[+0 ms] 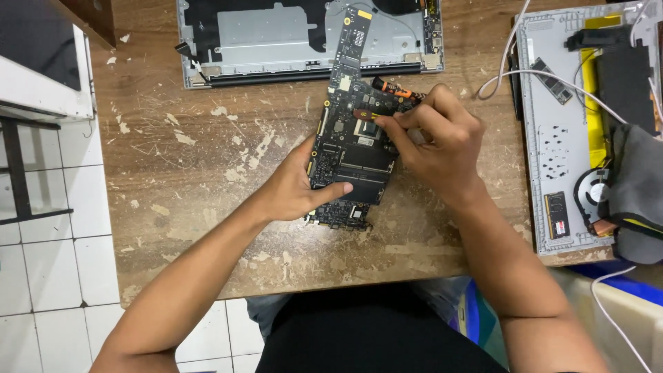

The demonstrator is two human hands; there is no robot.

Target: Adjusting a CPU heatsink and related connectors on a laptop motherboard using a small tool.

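Note:
A long black laptop motherboard lies on the worn wooden table, its narrow end pointing away from me. My left hand grips its lower left edge, thumb pressed on top of the board. My right hand is closed around a small tool with a black and orange handle, holding its tip against the board near the square chip. The fingers cover most of the tool.
An opened grey laptop base lies at the table's far edge. To the right sits a second opened chassis with a fan, a memory stick, white cables and a grey cloth. White floor tiles show at left.

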